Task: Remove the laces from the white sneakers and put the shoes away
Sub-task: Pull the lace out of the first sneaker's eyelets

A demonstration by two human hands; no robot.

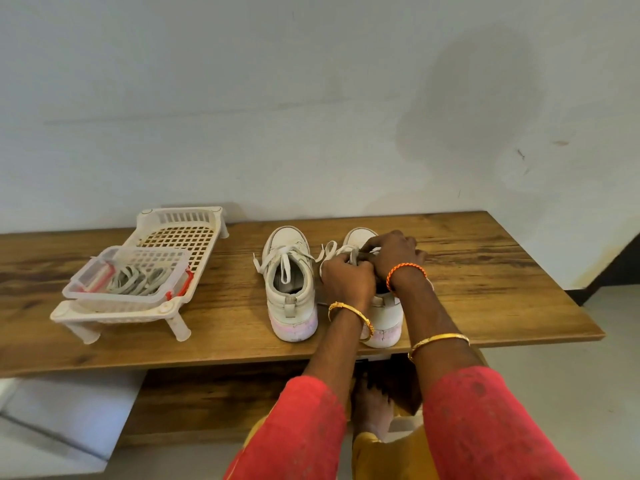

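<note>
Against a pale wall, our wooden table (485,271) carries everything we need, and we read it from the left. Farthest left stands a white slatted rack (173,237) on short legs, with a clear box (128,275) sitting on its near end; inside the box lie coiled pale laces (138,280), probably kept there so they stay together. Near the middle sits the left sneaker (289,282), heel toward us and toe toward the wall, its lace (287,258) loosened but threaded, untouched for now. Just beside it is the right sneaker (382,313), turned the same way so the eyelets are easy to reach. Our left hand (348,277) is curled closed over this shoe's tongue area, fingers pinching its lace (330,249), whose loose end trails toward the other shoe. Our right hand (393,252) bends over the front of the shoe, fingertips pressed down on the lacing, likely steadying it while we pull. We judge the unlacing barely begun, with both shoes yet to store.
</note>
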